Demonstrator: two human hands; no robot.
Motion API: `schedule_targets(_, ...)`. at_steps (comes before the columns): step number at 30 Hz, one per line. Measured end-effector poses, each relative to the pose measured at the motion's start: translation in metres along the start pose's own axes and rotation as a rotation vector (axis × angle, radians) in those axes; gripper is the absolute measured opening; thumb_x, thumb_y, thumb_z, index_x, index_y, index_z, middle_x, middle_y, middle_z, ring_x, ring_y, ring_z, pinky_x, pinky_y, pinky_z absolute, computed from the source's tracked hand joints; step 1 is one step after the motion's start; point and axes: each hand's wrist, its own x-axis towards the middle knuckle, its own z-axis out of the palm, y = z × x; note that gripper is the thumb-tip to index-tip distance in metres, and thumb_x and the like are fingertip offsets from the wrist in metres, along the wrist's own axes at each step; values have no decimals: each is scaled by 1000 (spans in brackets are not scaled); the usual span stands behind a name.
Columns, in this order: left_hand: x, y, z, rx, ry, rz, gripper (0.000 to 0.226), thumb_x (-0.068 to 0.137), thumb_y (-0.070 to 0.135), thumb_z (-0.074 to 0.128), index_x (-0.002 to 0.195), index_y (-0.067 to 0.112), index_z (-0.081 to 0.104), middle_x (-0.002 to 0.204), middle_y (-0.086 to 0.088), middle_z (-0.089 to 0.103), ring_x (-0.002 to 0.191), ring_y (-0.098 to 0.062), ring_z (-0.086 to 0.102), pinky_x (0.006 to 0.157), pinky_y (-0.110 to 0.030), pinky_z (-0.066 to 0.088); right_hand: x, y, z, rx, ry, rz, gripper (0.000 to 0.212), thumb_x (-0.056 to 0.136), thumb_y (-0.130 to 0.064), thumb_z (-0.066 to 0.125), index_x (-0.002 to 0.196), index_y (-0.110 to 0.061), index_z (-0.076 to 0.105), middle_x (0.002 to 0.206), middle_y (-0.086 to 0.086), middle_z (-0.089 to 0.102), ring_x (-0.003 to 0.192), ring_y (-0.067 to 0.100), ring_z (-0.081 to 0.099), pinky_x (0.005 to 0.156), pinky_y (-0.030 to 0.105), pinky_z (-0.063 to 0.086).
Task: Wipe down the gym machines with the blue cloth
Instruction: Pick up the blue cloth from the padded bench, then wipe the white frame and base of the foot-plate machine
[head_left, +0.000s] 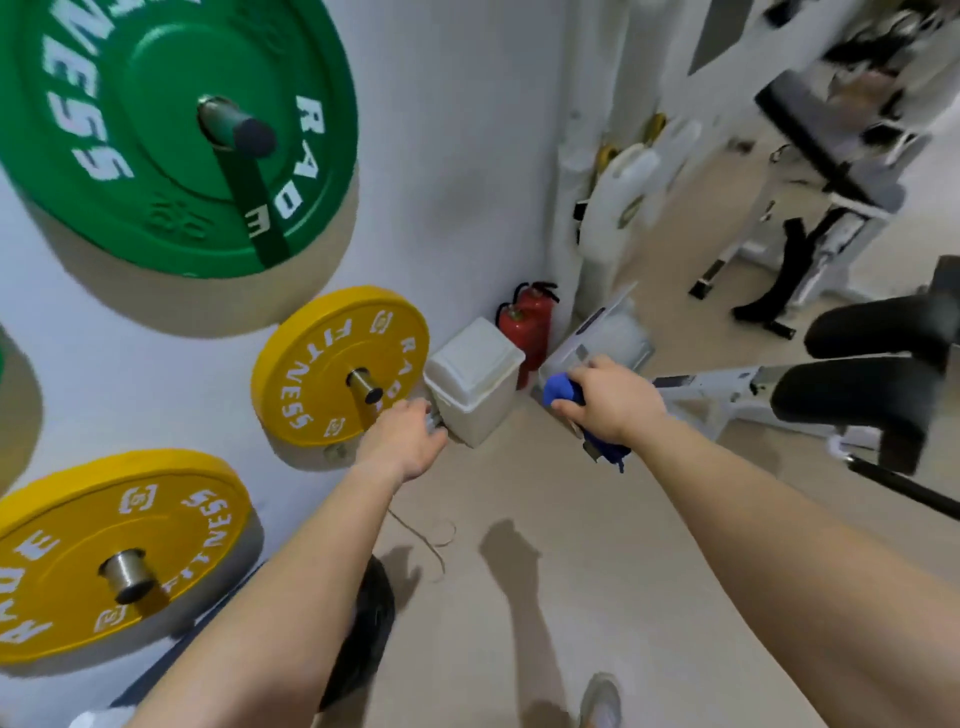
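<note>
Right hand (613, 402) grips blue cloth (560, 389); left hand (405, 441) just beside upper yellow plate (317, 364), near white bin (475, 379).

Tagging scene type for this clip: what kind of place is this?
Almost certainly a gym: a green weight plate and a yellow weight plate hang on wall pegs, and a machine with black roller pads stands at right. The right hand grips a blue cloth.

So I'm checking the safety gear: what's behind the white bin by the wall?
Two red fire extinguishers stand behind the white bin, tucked into the corner. The bin covers their lower parts, so their bases and anything lower down behind it cannot be seen.
</note>
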Motion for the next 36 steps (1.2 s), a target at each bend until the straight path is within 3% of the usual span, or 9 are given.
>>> schedule_targets(11,105,263,15,61,-41,282,54,91,42,51,138,16,46,136,-11,51,122,-31,51,99,-45,46,-16,242,-63,-9,88,226,42,94,-58,51,117,-24,59,101,0,41,86,22,50,72,37,48)
schedule_targets(16,157,355,30,75,-98,420,52,89,46,52,133,19,51,133,-9,54,118,-30,54,93,-42,48,-10,323,-66,10,85,372,44,94,-60,50,120,-26,59,105,1,48,92,23,56,78,42,54)
schedule_targets(20,215,403,57,111,-181,502,60,92,44,53,143,14,43,144,-11,48,130,-30,47,105,-42,42,14,371,-53,48,68,460,44,93,-60,51,122,-27,59,113,0,51,94,20,57,80,40,55)
schedule_targets(22,248,425,71,159,-211,556,58,93,42,52,144,13,43,144,-12,48,130,-31,47,105,-41,41,31,392,-48,66,53,504,43,94,-58,52,123,-27,58,108,-4,46,90,17,54,77,35,53)
schedule_targets(26,309,463,86,210,-272,634,56,96,39,49,145,15,41,146,-8,46,131,-29,45,102,-39,40,70,428,-41,128,35,622,40,94,-54,55,123,-28,56,105,-3,44,88,17,53,75,34,50)
schedule_targets(31,384,490,103,242,-395,713,45,92,39,49,132,17,47,131,-5,52,116,-28,51,89,-39,45,123,458,-38,199,18,747,39,94,-55,54,120,-26,57,105,0,48,85,18,57,77,34,51)
schedule_targets(36,450,511,126,227,-439,687,48,92,43,49,132,17,48,127,-7,55,116,-29,52,89,-40,47,182,494,-14,262,12,773,41,93,-57,54,118,-25,58,104,0,48,86,18,57,80,39,56)
